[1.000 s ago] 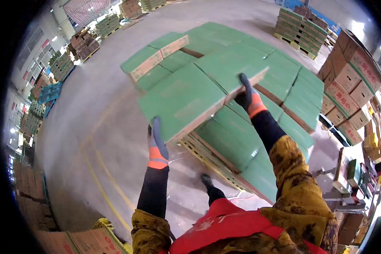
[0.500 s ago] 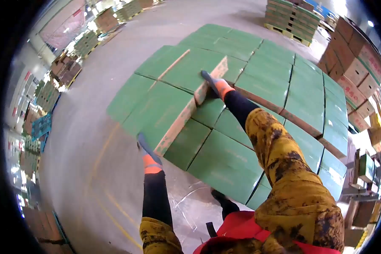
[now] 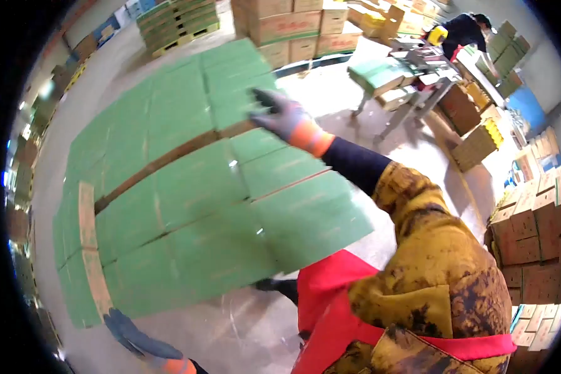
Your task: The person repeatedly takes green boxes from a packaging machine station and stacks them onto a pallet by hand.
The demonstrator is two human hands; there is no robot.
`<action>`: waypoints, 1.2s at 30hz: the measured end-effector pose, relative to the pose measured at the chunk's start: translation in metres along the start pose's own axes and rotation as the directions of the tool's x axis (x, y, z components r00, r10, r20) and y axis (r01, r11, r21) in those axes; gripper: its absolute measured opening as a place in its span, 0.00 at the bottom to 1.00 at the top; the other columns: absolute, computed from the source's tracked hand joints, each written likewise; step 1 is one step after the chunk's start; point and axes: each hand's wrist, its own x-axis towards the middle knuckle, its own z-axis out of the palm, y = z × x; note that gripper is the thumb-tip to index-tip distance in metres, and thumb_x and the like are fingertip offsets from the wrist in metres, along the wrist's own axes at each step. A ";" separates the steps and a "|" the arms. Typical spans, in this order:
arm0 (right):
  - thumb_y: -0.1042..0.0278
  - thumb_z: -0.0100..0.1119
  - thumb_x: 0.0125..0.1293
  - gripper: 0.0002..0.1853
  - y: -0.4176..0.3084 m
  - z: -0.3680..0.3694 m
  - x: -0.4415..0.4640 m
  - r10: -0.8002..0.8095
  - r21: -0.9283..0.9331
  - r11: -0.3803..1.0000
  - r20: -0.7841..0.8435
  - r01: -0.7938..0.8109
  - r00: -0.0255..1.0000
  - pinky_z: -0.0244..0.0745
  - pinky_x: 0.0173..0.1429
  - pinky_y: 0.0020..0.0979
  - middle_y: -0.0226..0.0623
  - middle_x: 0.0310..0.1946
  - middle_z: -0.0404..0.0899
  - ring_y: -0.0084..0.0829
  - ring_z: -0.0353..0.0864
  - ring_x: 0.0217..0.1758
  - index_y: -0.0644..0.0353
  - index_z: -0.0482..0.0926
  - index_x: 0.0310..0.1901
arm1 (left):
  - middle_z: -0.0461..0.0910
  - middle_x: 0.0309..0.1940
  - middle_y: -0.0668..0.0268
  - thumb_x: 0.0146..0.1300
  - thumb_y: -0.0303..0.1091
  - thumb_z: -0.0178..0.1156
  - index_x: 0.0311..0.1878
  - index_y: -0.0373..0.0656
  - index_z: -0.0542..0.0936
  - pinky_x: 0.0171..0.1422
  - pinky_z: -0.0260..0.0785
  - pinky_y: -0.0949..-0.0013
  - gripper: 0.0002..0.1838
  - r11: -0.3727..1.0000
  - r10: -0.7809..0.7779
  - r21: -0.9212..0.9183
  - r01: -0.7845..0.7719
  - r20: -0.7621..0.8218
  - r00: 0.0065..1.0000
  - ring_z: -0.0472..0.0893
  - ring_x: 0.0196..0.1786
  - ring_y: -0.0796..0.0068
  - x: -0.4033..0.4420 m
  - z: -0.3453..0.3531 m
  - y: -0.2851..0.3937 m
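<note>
Green-topped cardboard boxes [image 3: 199, 240] form a wide stack in front of me, with a raised row showing its brown side along the middle. At the left end, boxes with pale cardboard sides [image 3: 94, 274] stand higher than those beside them. My left hand [image 3: 137, 338], in a grey glove with an orange cuff, is at the near left corner, fingers stretched out; whether it touches the box I cannot tell. My right hand [image 3: 287, 118], gloved alike, hovers over the far right part of the stack, fingers apart and holding nothing.
A pallet of green boxes [image 3: 177, 25] and brown cartons [image 3: 293, 31] stand behind the stack. At the upper right, a person [image 3: 467, 37] bends by a metal machine [image 3: 421, 65] with a green box on it. More cartons [image 3: 536, 230] are piled at the right.
The view has swung to the right, bringing the machine and the other person in. My right hand has come off the box edge and is free. My left hand remains near the box corner.
</note>
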 end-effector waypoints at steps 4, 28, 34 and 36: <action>0.40 0.67 0.48 0.51 0.189 -0.180 -0.027 0.075 -0.730 0.657 -0.185 -0.188 0.980 0.52 0.71 0.50 0.53 0.68 0.56 0.56 0.54 0.70 0.56 0.55 0.70 | 0.62 0.67 0.48 0.71 0.44 0.39 0.67 0.32 0.62 0.70 0.59 0.57 0.29 0.973 0.108 -0.232 -0.013 0.402 0.909 0.65 0.67 0.56 0.013 0.168 0.160; 0.84 0.50 0.62 0.34 0.641 -0.453 0.028 0.829 0.684 0.493 -0.181 -0.537 0.530 0.72 0.50 0.27 0.34 0.50 0.69 0.28 0.73 0.46 0.54 0.56 0.70 | 0.74 0.57 0.64 0.70 0.47 0.49 0.63 0.38 0.69 0.58 0.69 0.70 0.26 0.204 -0.484 -0.139 0.969 0.846 0.223 0.75 0.55 0.73 -0.029 0.994 0.218; 0.74 0.51 0.66 0.34 0.637 -0.452 0.064 0.635 0.989 -0.071 0.145 -0.130 0.759 0.61 0.35 0.23 0.24 0.26 0.57 0.19 0.58 0.26 0.43 0.54 0.72 | 0.79 0.48 0.68 0.67 0.44 0.55 0.57 0.39 0.75 0.48 0.73 0.73 0.22 0.316 -0.563 -0.066 0.947 0.790 0.243 0.80 0.46 0.76 0.042 0.978 0.216; 0.45 0.63 0.59 0.26 0.619 -0.458 0.101 0.938 0.926 -0.307 0.333 -0.218 0.093 0.64 0.38 0.34 0.22 0.21 0.57 0.22 0.59 0.26 0.37 0.72 0.59 | 0.79 0.48 0.68 0.66 0.44 0.58 0.57 0.39 0.75 0.49 0.73 0.73 0.22 0.359 -0.542 -0.096 0.928 0.788 0.291 0.79 0.46 0.77 0.055 0.975 0.214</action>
